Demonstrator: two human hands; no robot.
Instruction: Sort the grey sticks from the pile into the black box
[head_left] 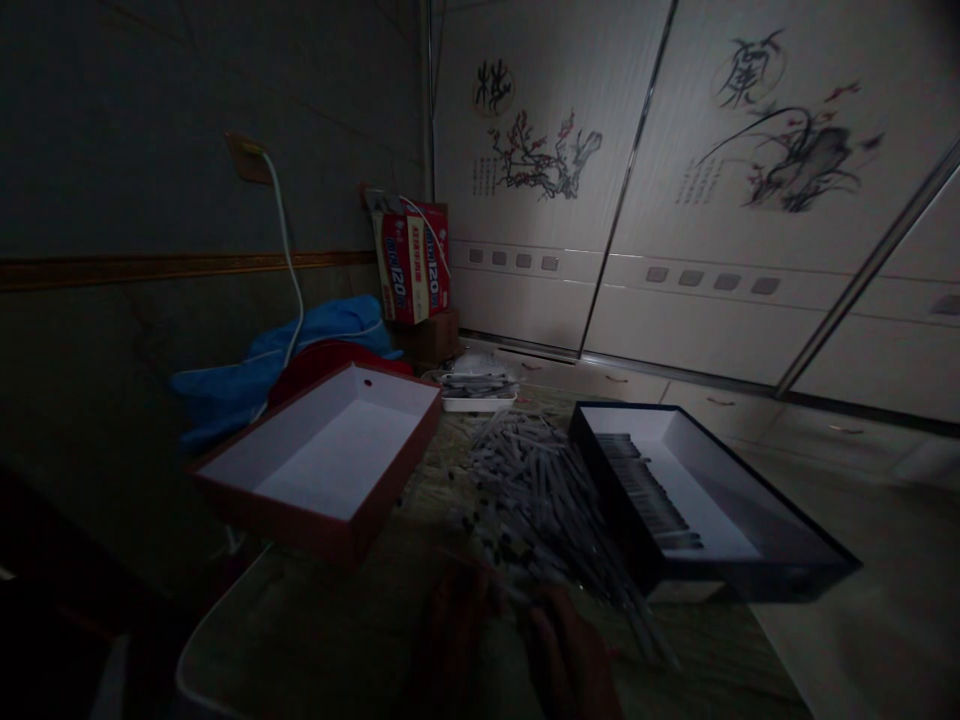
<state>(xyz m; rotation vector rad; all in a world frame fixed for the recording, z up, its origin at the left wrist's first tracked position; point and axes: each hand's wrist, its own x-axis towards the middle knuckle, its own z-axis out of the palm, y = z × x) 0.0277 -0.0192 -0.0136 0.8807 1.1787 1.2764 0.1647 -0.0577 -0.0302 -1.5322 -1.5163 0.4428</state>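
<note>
In dim light, my left hand (454, 620) and my right hand (562, 640) are close together at the table's near edge, both blurred. The fingers of my right hand are curled at the near end of a heap of thin, pale sticks (540, 490); what it grips is too small to name. My left hand's fingers are too dark to make out. Small dark pieces lie along the heap's left side. Right of the heap, a dark-rimmed box (712, 500) holds a row of similar sticks along its left side.
An open red box (322, 450) stands on the left. Behind the heap is a white tray (480, 400) of sticks. Blue cloth (300, 345), a white cable (289, 240) and a red carton (412, 262) are farther back, before sliding doors (540, 290).
</note>
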